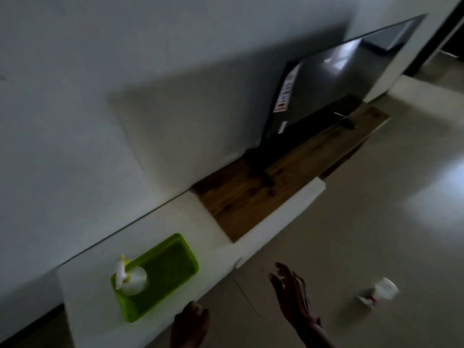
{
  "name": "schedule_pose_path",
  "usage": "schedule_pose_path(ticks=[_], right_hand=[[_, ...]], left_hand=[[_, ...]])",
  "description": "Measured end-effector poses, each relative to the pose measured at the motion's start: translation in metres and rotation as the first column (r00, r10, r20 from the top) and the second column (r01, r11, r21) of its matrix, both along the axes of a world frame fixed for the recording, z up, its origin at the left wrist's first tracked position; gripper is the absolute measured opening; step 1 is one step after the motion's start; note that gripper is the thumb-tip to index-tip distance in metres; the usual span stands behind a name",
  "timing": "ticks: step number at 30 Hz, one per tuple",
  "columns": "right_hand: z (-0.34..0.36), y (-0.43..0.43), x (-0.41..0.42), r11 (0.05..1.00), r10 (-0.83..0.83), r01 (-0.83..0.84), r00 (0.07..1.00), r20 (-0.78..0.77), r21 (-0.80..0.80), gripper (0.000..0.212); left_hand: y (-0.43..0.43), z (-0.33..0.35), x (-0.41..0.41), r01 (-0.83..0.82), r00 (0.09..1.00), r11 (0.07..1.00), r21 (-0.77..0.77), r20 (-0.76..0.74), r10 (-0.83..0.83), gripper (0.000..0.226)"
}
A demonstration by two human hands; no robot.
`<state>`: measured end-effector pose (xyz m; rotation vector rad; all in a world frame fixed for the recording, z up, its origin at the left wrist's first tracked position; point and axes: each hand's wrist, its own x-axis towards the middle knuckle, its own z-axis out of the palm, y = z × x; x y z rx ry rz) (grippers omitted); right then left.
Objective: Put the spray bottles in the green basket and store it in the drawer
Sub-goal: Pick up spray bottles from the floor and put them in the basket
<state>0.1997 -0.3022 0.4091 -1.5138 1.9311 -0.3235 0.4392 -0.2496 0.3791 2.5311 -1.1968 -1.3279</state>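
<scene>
The green basket (173,270) stands on the white top of a low cabinet (208,229). One white spray bottle with a yellow-tipped trigger (131,280) stands upright in the basket's left end. A second white spray bottle with a red label (379,292) lies on its side on the floor to the right. My right hand (293,292) hovers open in front of the cabinet, between the basket and the fallen bottle, holding nothing. My left hand (190,325) sits at the bottom edge just below the basket, fingers curled and empty. The picture is dim and blurred.
A flat television (339,79) stands on the wooden part of the cabinet top (251,197), against the white wall. A pale tiled floor (376,209) spreads to the right. A dark doorway (447,41) opens at the far upper right.
</scene>
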Motion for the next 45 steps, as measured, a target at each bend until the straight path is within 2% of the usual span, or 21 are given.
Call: schedule_pose_path(ticks=[7,12,21,24,29,32,34,38,45], right_hand=[[-0.020,0.087,-0.157,0.982,-0.176,0.177,0.984,-0.019,0.060,0.050],[-0.025,0.163,-0.277,0.951,-0.294,0.294,0.956,-0.012,0.093,0.041],[-0.034,0.284,-0.454,0.847,-0.494,0.499,0.866,-0.076,0.184,0.036],[-0.043,0.310,-0.481,0.817,-0.526,0.535,0.844,-0.102,0.216,0.032],[-0.073,0.340,-0.501,0.799,-0.505,0.520,0.853,-0.133,0.301,0.023],[-0.092,0.348,-0.510,0.799,-0.458,0.480,0.876,-0.151,0.363,0.031],[-0.113,0.349,-0.518,0.803,-0.422,0.450,0.892,-0.159,0.391,0.034],[-0.169,0.342,-0.536,0.792,-0.383,0.418,0.908,-0.170,0.445,0.036],[-0.293,0.320,-0.558,0.791,-0.216,0.275,0.961,-0.171,0.546,0.044]], left_hand=[[0.014,0.008,-0.140,0.233,0.972,0.972,0.000,0.034,-0.233,0.027],[0.052,0.008,-0.263,0.378,0.925,0.923,0.071,0.019,-0.380,0.024],[0.099,0.006,-0.467,0.660,0.750,0.751,0.025,-0.079,-0.657,0.012],[0.103,-0.001,-0.506,0.705,0.707,0.709,0.014,-0.097,-0.701,0.026],[0.097,-0.026,-0.553,0.752,0.658,0.657,0.052,-0.121,-0.743,0.027],[0.091,-0.055,-0.574,0.758,0.651,0.646,0.085,-0.130,-0.747,0.017],[0.088,-0.087,-0.585,0.768,0.641,0.630,0.115,-0.144,-0.754,0.021],[0.084,-0.158,-0.605,0.804,0.594,0.568,0.177,-0.189,-0.782,0.035],[0.077,-0.262,-0.638,0.822,0.564,0.526,0.216,-0.181,-0.806,0.031]])
